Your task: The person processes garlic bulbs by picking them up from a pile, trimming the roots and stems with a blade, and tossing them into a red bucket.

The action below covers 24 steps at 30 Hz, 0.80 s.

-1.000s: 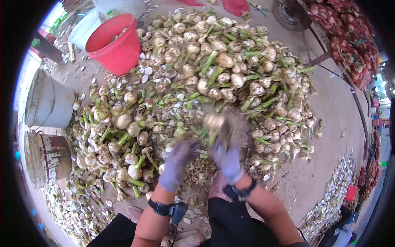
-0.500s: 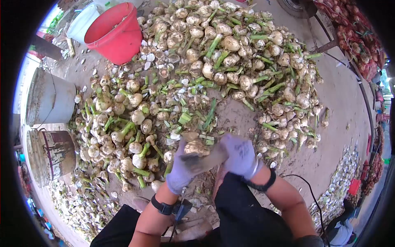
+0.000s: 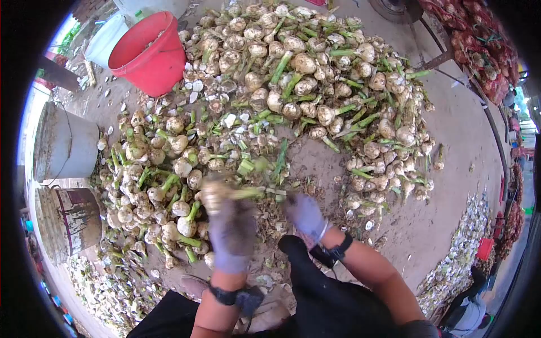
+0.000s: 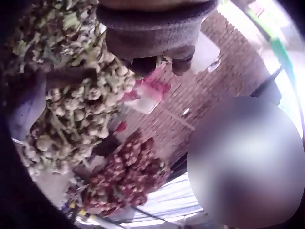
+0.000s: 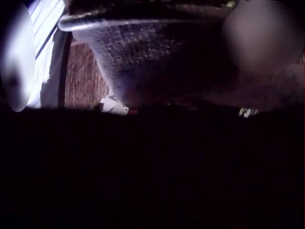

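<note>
In the head view my gloved left hand (image 3: 232, 234) holds a motion-blurred garlic bulb (image 3: 215, 195) beside the left garlic pile (image 3: 149, 186); its green stem (image 3: 247, 193) points right. My gloved right hand (image 3: 306, 216) is apart from it, over the bare ground in front of my knees. A dark flat knife blade (image 4: 71, 76) extends from the right hand (image 4: 29, 107) in the left wrist view; the head view hardly shows it. Dirt darkens the left glove's fingers. The right wrist view is mostly black, with part of the glove (image 5: 138, 57) along the top.
A larger heap of stemmed garlic (image 3: 315, 84) lies ahead. A red bucket (image 3: 149, 56) and two dirty pails (image 3: 67, 141) stand at the left. Peel scraps (image 3: 459, 253) cover the floor at right, and red net sacks (image 3: 479, 45) hang over a cart frame at upper right.
Half a second ago the hands met at a garlic bulb with the blade against it. Since then the left hand has moved left and forward with a stemmed bulb, and the right hand has drawn slightly left.
</note>
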Each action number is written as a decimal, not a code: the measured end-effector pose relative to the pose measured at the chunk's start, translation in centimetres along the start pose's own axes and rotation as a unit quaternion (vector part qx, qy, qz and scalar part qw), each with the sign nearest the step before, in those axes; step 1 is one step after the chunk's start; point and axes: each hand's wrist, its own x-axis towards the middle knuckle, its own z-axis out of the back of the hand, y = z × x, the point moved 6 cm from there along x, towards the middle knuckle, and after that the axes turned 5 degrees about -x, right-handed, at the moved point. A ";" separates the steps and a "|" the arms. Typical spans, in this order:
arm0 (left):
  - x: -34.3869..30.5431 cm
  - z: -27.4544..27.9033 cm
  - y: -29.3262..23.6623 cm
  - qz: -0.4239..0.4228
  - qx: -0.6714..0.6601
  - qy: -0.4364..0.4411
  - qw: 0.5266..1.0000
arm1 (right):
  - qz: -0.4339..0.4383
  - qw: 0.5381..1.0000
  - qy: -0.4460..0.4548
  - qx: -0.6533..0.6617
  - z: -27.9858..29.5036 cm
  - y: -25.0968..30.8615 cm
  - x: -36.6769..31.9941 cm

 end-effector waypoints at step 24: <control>-2.7 4.8 5.1 0.556 -0.243 -0.135 0.783 | 0.248 0.936 0.017 -0.247 5.6 10.2 -4.2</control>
